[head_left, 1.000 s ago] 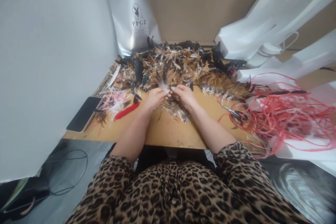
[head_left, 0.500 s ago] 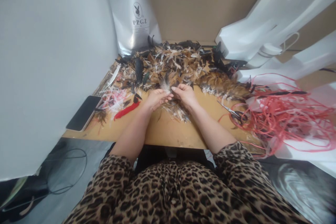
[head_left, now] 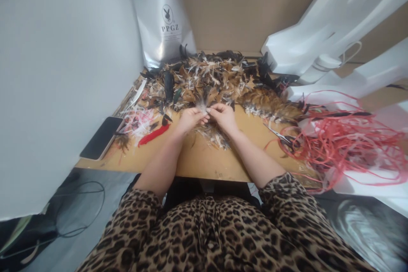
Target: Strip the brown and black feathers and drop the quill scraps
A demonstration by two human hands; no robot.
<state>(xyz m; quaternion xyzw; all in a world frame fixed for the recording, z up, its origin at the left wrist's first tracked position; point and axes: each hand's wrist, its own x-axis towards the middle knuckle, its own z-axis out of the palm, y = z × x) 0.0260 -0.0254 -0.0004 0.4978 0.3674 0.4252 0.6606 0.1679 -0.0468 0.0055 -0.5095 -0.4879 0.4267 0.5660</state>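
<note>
- Showing nearest is a spotted shirt (head_left: pixel 210 233), with two bare arms reaching out from its sleeves.
- Down past the shirt, on the left, is some gray floor (head_left: pixel 117 191).
- Next comes the tan surface (head_left: pixel 207 163), with little marks and stains near its front edge.
- At its left side lies a phone (head_left: pixel 102 138) with a dark screen, close to a big pale wall (head_left: pixel 70 72).
- On the right, pink ribbons (head_left: pixel 350 140) lie in a big tangle.
- Beside the ribbons are scissors (head_left: pixel 279 134), with the pointy end facing away from them.
- A red strip (head_left: pixel 154 134) lies on the left, just by some pink and white bits (head_left: pixel 138 121).
- In the middle, a small pile of feathers (head_left: pixel 216 138) lies below the hands.
- The left hand (head_left: pixel 190 120) and right hand (head_left: pixel 224 118) almost meet. Both have thumb and finger pinched closed on the bottom of some fluffy feathers (head_left: pixel 202 104). The fluffy part points away from the shirt, in front of the big heap.
- Behind the hands, a big heap of feathers (head_left: pixel 216 74) spreads wide, all brown, white and black.
- At the back left stands a shiny silver bag (head_left: pixel 162 8) with a bunny picture and "PPGZ" on it.
- White sheets (head_left: pixel 299 42) hang at the back right.
- Farthest is a plain brown wall (head_left: pixel 255 4).
</note>
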